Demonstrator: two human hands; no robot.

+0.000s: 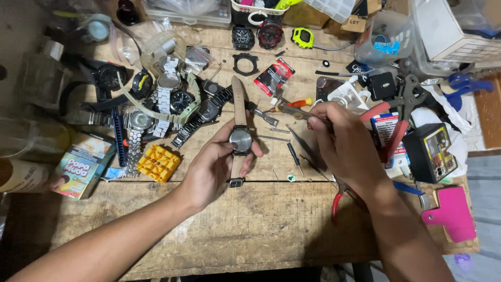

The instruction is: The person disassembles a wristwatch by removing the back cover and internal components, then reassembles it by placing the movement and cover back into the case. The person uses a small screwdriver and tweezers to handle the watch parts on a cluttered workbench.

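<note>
Left hand curled around tan-strapped watch, right hand pinching metal tool

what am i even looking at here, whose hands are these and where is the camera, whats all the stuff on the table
There is no machine here, only a person's two bare hands. The single picture comes from a camera worn on the person's head, looking down, so both arms reach in from the bottom edge.

The left hand holds a wristwatch with a round dark case and a tan strap, face down as far as I can tell. The right hand pinches a thin metal tool between its fingers, just right of the watch.

Below is a worn wooden workbench, heavily cluttered. A heap of other watches with metal and dark bands lies to the left, beside a yellow plastic block. Red-handled pliers, a small screwdriver and a pink plastic piece lie on the right.
</note>
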